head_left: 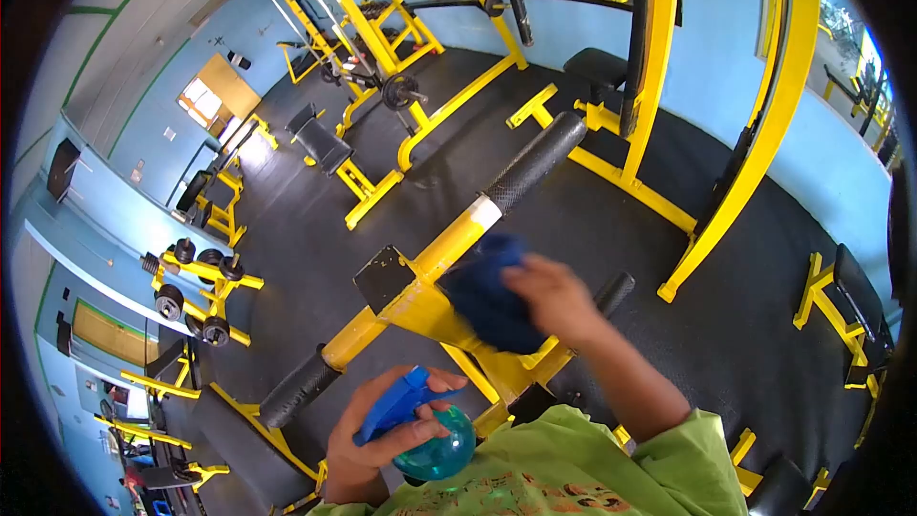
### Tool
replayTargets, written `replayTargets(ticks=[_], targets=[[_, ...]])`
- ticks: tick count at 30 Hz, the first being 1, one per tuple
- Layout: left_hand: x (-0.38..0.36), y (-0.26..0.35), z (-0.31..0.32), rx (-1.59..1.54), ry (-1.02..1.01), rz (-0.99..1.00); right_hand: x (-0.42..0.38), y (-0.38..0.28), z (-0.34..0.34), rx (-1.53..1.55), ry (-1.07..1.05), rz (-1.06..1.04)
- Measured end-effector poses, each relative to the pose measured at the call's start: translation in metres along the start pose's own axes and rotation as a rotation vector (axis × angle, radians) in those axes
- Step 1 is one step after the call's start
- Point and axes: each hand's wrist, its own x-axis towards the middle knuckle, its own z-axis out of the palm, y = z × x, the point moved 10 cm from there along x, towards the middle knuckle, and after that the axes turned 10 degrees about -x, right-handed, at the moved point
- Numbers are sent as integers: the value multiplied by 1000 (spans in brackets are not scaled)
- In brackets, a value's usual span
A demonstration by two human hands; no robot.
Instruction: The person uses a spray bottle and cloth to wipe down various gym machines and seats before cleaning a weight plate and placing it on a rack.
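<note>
In my left hand (382, 435) is a spray bottle (444, 449) with a blue trigger head and a round, see-through teal body, held close in front of my green shirt. My right hand (554, 296) grips a dark blue cloth (492, 296), pressed against or just over the yellow metal frame (449, 250) of a gym machine; the contact itself is hidden. That frame has a black textured grip (537, 162) at its upper end and another black grip (304, 387) at the lower left. A black square plate (384, 279) sits at its middle.
A yellow upright machine (650, 86) stands ahead to the right, by a blue wall. Behind lies a black-padded bench (323, 143) on the dark rubber floor (296, 239). A weight rack (205, 296) with several plates stands at left, and another bench (845, 306) at far right.
</note>
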Motion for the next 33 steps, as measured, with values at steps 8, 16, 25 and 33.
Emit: replayTargets(ticks=[8, 16, 25, 33], targets=[[-7, -5, -16, 62, -326, -1, 19, 9, 109, 93, -555, 292], [2, 3, -32, -27, -266, 54, 28, -87, -87, 269, 179, 98], [10, 0, -13, 120, -403, 73, 71, -59, -53, -788, 243, -445], [-4, -2, -31, 177, -336, 199, 95, -15, -111, -480, 463, -402]])
